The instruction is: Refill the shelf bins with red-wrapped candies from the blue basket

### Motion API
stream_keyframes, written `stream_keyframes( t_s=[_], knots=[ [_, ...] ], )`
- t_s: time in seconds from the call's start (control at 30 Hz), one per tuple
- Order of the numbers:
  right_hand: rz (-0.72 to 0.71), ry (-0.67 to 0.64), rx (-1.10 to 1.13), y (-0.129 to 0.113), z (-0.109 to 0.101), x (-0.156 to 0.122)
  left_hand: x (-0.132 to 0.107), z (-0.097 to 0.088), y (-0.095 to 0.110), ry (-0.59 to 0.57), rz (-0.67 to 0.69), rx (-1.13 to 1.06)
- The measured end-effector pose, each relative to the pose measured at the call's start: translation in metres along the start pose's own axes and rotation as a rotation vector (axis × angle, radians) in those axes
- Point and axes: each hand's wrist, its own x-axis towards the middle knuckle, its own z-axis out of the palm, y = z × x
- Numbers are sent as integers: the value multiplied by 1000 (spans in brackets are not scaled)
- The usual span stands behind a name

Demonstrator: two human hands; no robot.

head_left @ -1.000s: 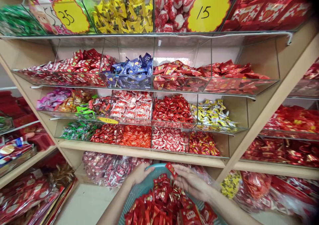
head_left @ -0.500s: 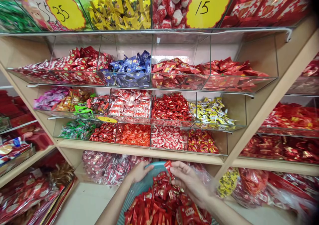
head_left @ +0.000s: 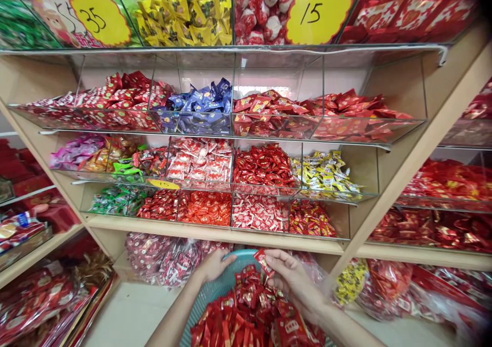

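Note:
A teal plastic basket (head_left: pixel 200 306) full of red-wrapped candies (head_left: pixel 234 316) is at the bottom centre. My left hand (head_left: pixel 215 266) grips its far left rim, thumb lying along the edge. Over the basket's far right side, my right hand (head_left: pixel 288 275) pinches one small red wrapped candy (head_left: pixel 263 261) between thumb and fingers. The candy is held just above the heap, close to the rim. Part of the basket's right side is hidden behind my right hand and forearm.
Ahead stands a wooden shelf (head_left: pixel 215 237) with clear bins of candy, among them blue packets (head_left: pixel 207 103) and yellow-white candies (head_left: pixel 326 172). Yellow price signs (head_left: pixel 320 13) hang at the top. Bagged candies (head_left: pixel 165 260) lie beneath; a slanted wooden post (head_left: pixel 407 157) rises at right.
The red candy in my right hand has tilted and dropped slightly, showing more of its wrapper. My left hand keeps its hold on the rim.

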Motion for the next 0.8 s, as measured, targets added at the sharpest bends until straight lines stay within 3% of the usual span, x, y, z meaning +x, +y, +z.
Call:
stream_keyframes(
  t_s=[0.13, 0.23, 0.43, 0.6, 0.7, 0.8],
  knots=[
    [7, -13, -45, -1, -4, 1, 0, 0, 0, 4, -2, 24],
    [-7, -5, -218, 7, -18, 11, 1, 0, -1, 10, 1, 55],
    [-126, -22, -647, 51, -55, 44, 4, 2, -5, 22, 9, 107],
    [-207, -103, -869, 79, -63, 53, 2, 1, -1, 22, 2, 94],
    [-298, -60, -980, 75, -57, 50, 0, 0, 2, 25, 7, 91],
    [-427, -2, -1055, 45, -43, 45, -1, -1, 2, 23, 4, 83]
  ],
)
